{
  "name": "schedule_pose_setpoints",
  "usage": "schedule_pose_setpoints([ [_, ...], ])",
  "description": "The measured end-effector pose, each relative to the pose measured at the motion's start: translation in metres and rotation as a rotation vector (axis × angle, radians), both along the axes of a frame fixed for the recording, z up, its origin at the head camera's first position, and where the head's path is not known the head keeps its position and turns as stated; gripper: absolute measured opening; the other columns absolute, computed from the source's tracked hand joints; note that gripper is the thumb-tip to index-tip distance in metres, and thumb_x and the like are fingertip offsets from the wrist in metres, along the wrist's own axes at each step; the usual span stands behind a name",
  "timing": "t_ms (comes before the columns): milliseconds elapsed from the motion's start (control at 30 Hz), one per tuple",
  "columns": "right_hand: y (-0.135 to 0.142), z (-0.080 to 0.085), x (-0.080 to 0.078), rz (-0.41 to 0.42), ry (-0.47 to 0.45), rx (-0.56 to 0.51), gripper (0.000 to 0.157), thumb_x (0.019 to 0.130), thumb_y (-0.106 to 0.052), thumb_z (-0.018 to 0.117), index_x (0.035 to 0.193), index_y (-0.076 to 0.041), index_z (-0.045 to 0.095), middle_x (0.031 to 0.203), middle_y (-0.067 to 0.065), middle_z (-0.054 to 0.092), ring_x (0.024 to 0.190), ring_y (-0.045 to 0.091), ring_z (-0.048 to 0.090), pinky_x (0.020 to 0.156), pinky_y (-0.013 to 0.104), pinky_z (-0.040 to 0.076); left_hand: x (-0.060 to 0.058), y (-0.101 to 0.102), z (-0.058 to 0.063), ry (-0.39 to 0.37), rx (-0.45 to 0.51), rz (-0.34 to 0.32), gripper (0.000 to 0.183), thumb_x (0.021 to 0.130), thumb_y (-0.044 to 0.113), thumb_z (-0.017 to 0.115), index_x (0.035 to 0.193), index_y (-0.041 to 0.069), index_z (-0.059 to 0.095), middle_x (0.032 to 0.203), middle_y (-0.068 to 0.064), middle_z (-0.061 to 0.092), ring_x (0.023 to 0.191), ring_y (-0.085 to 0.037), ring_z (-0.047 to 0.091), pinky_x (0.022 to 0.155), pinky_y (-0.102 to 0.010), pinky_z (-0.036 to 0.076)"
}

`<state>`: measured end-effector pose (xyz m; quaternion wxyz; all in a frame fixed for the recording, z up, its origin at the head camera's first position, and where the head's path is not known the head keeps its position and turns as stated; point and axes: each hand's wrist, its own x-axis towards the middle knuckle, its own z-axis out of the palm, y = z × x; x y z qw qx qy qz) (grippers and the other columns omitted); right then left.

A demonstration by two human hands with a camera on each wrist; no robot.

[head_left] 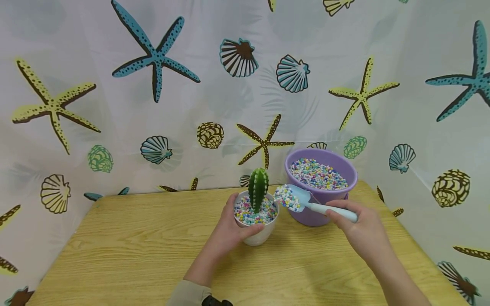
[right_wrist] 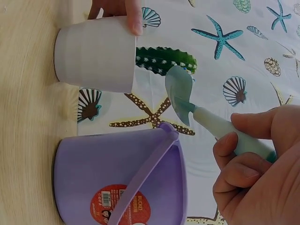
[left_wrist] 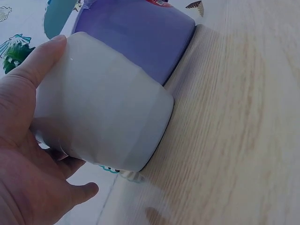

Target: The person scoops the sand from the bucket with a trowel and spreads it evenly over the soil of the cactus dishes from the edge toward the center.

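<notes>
My left hand (head_left: 229,227) grips a white flower pot (left_wrist: 103,103), thumb at the near rim and fingers round its left side. The pot stands on the table, and a green cactus (head_left: 258,190) rises upright from the multicoloured pebbles (head_left: 245,212) inside it. With my right hand (right_wrist: 262,164) I hold a small light-blue shovel (head_left: 323,208) by its handle. Its blade carries a heap of colourful pebbles (head_left: 286,197) and is held just right of the pot's rim, above table height. In the right wrist view the blade (right_wrist: 179,91) appears beside the cactus tip.
A purple bucket (head_left: 311,214) stands behind and right of the pot, with many coloured pebbles (head_left: 317,174) in it. Its handle (right_wrist: 140,180) hangs down the side. The wooden table (head_left: 145,242) meets a hanging cloth (head_left: 183,110) printed with starfish and shells.
</notes>
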<state>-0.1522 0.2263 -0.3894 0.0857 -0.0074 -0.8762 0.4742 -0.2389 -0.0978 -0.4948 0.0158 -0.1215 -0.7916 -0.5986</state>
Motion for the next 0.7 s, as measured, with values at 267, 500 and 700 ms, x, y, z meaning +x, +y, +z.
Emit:
schedule_pose_setpoints([
  [267, -0.011, -0.006, -0.001, 0.020, -0.032, 0.022, 0.036, 0.106, -0.038, 0.078, 0.135, -0.018, 0.078, 0.100, 0.011, 0.066, 0.079, 0.025, 0.052, 0.061, 0.032, 0.047, 0.001, 0.000, 0.000, -0.008, 0.014, -0.014, 0.114, 0.086, 0.030, 0.099, 0.171, 0.016, 0.026, 0.162, -0.017, 0.044, 0.150, -0.037, 0.046, 0.126, -0.059, 0.036],
  [500, -0.017, -0.011, -0.002, 0.018, -0.028, 0.046, 0.034, 0.105, -0.036, 0.078, 0.134, -0.017, 0.078, 0.094, 0.010, 0.066, 0.071, 0.023, 0.052, 0.056, 0.031, 0.045, 0.003, -0.001, 0.001, -0.003, 0.015, -0.019, 0.114, 0.087, 0.031, 0.098, 0.172, 0.015, 0.024, 0.164, -0.019, 0.042, 0.150, -0.039, 0.045, 0.126, -0.061, 0.035],
  [700, -0.019, -0.018, -0.006, 0.020, -0.035, 0.027, 0.034, 0.105, -0.036, 0.079, 0.133, -0.017, 0.079, 0.091, 0.009, 0.066, 0.065, 0.019, 0.050, 0.053, 0.029, 0.042, 0.003, -0.002, 0.000, -0.007, 0.012, -0.022, 0.116, 0.086, 0.031, 0.098, 0.172, 0.014, 0.023, 0.165, -0.019, 0.041, 0.151, -0.039, 0.044, 0.126, -0.061, 0.035],
])
